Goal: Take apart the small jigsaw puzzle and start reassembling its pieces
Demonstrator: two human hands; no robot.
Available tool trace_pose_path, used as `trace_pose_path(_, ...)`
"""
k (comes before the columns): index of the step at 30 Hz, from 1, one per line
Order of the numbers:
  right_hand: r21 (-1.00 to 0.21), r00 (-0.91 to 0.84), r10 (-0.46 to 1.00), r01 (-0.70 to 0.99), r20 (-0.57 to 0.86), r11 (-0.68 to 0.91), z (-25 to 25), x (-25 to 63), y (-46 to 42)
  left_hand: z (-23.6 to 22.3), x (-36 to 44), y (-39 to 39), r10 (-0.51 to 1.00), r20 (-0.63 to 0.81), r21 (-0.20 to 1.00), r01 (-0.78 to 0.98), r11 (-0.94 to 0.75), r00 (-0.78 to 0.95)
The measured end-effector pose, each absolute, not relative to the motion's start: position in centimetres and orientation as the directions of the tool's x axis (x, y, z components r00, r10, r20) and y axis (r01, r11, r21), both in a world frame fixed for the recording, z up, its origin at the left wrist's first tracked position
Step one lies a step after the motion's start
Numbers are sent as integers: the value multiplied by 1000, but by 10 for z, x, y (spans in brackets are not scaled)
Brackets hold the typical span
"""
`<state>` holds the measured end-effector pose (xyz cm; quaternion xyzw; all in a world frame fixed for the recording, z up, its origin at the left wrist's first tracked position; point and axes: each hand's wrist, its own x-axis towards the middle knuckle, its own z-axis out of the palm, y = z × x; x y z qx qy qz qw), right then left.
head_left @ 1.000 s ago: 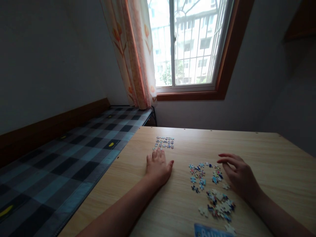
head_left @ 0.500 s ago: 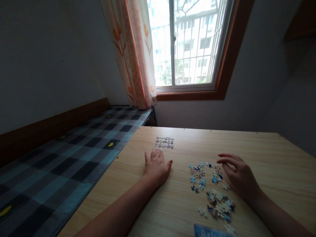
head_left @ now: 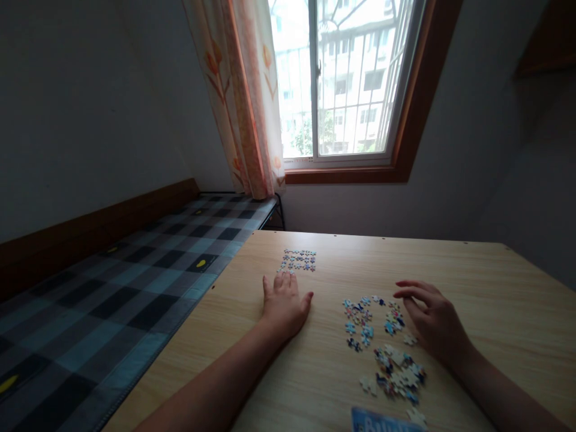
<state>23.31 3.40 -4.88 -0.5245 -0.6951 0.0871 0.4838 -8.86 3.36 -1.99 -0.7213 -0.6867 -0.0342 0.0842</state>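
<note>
My left hand (head_left: pixel 284 303) lies palm down with its fingers stretched out and thumb apart. Its fingertips reach the lower edge of a block of puzzle pieces set in rows (head_left: pixel 298 260); they cover part of the nearest row. On the right, my right hand (head_left: pixel 427 315) is loosely bent, its fingers apart and nothing visible in them. It hovers beside loose coloured puzzle pieces (head_left: pixel 366 332) spread in a rough ring. Closer to me is a heap of puzzle pieces (head_left: pixel 402 375), many showing their pale backs.
The wooden table (head_left: pixel 504 300) carries all the pieces. A blue box or card with lettering (head_left: pixel 382 422) is cut off at the bottom edge. To the left stands a bed with a checked cover (head_left: pixel 148 288). A curtain (head_left: pixel 245 108) and a barred window (head_left: pixel 351 84) are behind the table.
Both hands hold nearly the same pose and place. The whole view has shifted very slightly; no piece has visibly moved.
</note>
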Motion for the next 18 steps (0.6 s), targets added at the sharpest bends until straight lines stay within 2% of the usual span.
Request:
trace_pose_path(12, -619, 6, 816, 654, 578, 434, -47, 233, 34, -15, -88, 33, 962, 248, -24, 993, -116, 119)
trace_pose_path(15, -607, -3, 812, 663, 583, 438, -44, 232, 34, -8, -86, 31, 927, 282, 12, 965, -260, 247)
trace_pose_path(18, -557, -47, 783, 677, 620, 482, -39, 229, 31, 0, -83, 27, 826, 269, 66, 846, -528, 495)
